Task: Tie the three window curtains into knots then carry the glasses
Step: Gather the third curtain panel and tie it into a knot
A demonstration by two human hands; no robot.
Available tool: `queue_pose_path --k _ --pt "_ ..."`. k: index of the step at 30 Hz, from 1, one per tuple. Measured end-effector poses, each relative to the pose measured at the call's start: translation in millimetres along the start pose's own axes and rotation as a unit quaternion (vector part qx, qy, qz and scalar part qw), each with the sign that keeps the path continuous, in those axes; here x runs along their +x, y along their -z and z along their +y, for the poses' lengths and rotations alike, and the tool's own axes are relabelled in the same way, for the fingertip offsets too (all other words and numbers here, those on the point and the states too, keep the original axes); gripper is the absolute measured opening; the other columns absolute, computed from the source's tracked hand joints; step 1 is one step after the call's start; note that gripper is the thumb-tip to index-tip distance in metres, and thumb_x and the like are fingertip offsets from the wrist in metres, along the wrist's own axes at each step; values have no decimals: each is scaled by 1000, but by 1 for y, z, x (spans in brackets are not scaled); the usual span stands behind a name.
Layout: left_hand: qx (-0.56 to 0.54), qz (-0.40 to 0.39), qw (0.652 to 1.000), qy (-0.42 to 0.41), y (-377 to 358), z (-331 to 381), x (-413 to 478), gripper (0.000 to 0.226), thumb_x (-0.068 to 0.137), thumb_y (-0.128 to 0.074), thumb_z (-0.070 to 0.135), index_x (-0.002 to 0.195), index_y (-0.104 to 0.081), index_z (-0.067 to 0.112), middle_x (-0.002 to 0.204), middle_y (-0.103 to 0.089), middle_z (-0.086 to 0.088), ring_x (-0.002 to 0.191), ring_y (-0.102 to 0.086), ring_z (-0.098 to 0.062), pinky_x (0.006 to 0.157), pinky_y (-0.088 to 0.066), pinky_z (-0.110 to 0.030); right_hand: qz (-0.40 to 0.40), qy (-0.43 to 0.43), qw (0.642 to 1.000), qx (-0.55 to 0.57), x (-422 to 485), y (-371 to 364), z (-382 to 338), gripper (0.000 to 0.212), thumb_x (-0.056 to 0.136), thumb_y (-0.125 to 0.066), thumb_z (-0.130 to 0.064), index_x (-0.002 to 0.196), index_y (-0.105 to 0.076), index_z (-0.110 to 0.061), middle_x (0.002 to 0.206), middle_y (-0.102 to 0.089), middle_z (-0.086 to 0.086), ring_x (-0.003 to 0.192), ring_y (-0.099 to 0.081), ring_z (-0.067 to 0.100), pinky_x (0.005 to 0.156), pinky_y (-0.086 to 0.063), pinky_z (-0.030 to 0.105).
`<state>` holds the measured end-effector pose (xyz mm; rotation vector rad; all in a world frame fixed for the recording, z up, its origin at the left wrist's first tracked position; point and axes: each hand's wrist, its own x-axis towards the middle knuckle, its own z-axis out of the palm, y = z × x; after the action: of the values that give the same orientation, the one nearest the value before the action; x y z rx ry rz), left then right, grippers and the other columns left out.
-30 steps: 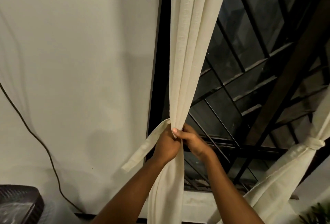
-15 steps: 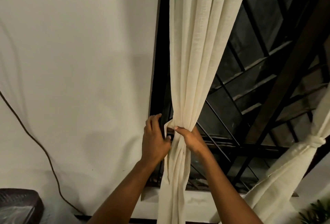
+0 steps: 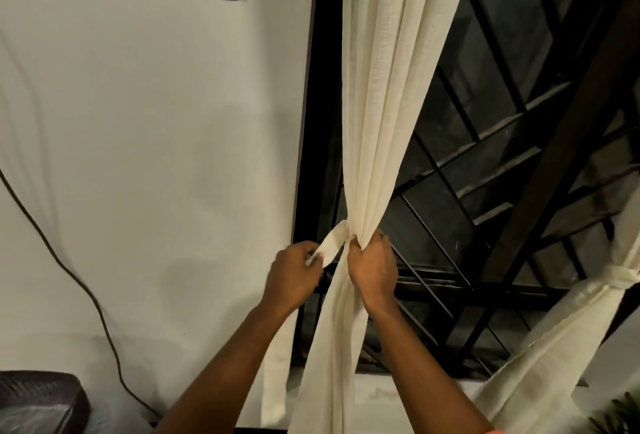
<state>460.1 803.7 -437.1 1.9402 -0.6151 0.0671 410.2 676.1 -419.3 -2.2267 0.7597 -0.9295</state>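
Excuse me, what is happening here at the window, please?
A person is tying back the cream curtain at the window. The right hand grips the gathered cloth, while the left hand pinches a fabric strip that comes round the bunch. No knot is finished here yet. The second curtain, at the right, is already tied.

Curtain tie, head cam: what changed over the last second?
The left hand let go of the gathered curtain, shifted left and now pinches the tie strip. The strip's loose end hangs straight down instead of stretching out to the lower left. Unchanged: the right hand grips the gather, and the curtain on the right stays knotted.
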Motion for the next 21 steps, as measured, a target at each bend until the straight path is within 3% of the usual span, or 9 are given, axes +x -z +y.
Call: queue_pose_path --k 4,6,9,10,13,15,18,21 --pt "7 -2 998 -65 -16 10 -13 19 92 -58 25 106 -71 21 100 -66 7 85 -62 -6 78 -53 -25 -77 -63 995 5 5 -1 -12 42 90 -56 -50 109 -64 -14 103 -65 10 92 -63 32 68 -48 33" --pt "-8 13 998 -57 -19 8 -14 21 91 -60 24 108 -70 18 120 -56 10 102 -56 -4 88 -47 -19 -136 -102 982 86 12 3 -11 39 83 -64 -50 103 -66 -16 99 -69 6 88 -66 26 70 -57 38" --pt "-70 -62 993 -72 -20 9 -16 30 92 -60 19 121 -64 14 141 -39 16 120 -45 -1 95 -41 -12 -208 -117 947 215 15 9 -9 33 76 -76 -46 99 -66 -25 98 -72 0 84 -68 12 74 -59 35" --pt "-85 -88 990 -73 -20 11 -18 36 93 -58 15 128 -58 15 144 -36 17 122 -44 -2 96 -41 -11 -231 -112 934 247 14 12 -10 34 76 -77 -45 100 -66 -24 100 -73 0 85 -69 11 76 -59 32" --pt "-76 -120 988 -64 -23 14 -21 49 92 -54 6 139 -47 19 150 -31 10 130 -42 -13 105 -42 -30 -287 -74 916 270 12 17 -7 45 76 -76 -47 110 -68 -17 98 -74 1 88 -71 12 81 -58 33" --pt "-47 -119 989 -80 -26 12 -20 53 92 -54 6 142 -42 19 150 -29 7 132 -41 -16 107 -40 -34 -303 -32 919 250 9 19 -4 36 80 -76 -34 110 -68 -15 96 -74 2 86 -71 13 76 -59 29" --pt "-45 -94 988 -116 -32 6 -20 57 90 -58 5 143 -41 20 153 -25 12 133 -35 -7 105 -36 -19 -277 -15 930 240 8 21 2 27 84 -70 -12 110 -66 -6 94 -73 8 81 -72 19 65 -58 27" --pt "-88 -10 992 -85 -34 -4 -20 54 86 -66 10 133 -44 26 144 -41 11 125 -46 -6 99 -41 -14 -270 -8 935 231 10 24 6 16 89 -64 -7 105 -67 -9 88 -73 1 74 -70 12 53 -52 20"
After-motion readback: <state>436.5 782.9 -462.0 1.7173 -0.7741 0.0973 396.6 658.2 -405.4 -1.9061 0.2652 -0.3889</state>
